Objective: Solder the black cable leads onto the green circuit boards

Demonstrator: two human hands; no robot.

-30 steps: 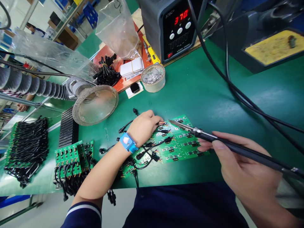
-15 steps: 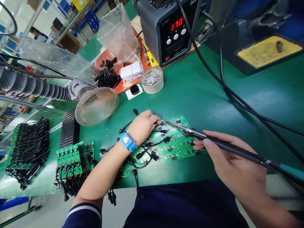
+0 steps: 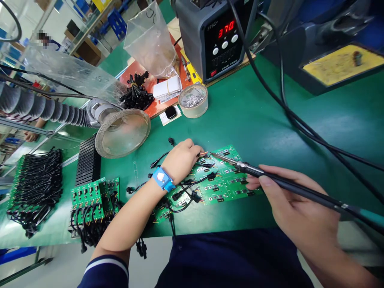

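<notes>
My right hand is closed around a black soldering iron. The iron's tip meets the upper part of a green circuit board panel, close to some thin coloured wire ends. My left hand, with a blue wrist strap, reaches over the panel, fingertips pinched on a wire lead just left of the tip. Its cable runs out of sight under the hand. Several short black cables with connectors lie across the panel's left side.
A soldering station reading 370 stands behind, beside a round tub of solder bits. A fume extractor hood overhangs the left. Finished-looking boards with cables and a cable bundle lie left. Iron cords cross the right.
Hands, iron and board keep nearly the same places. The whole view shifts very slightly; the iron's tip stays by the wire ends.
</notes>
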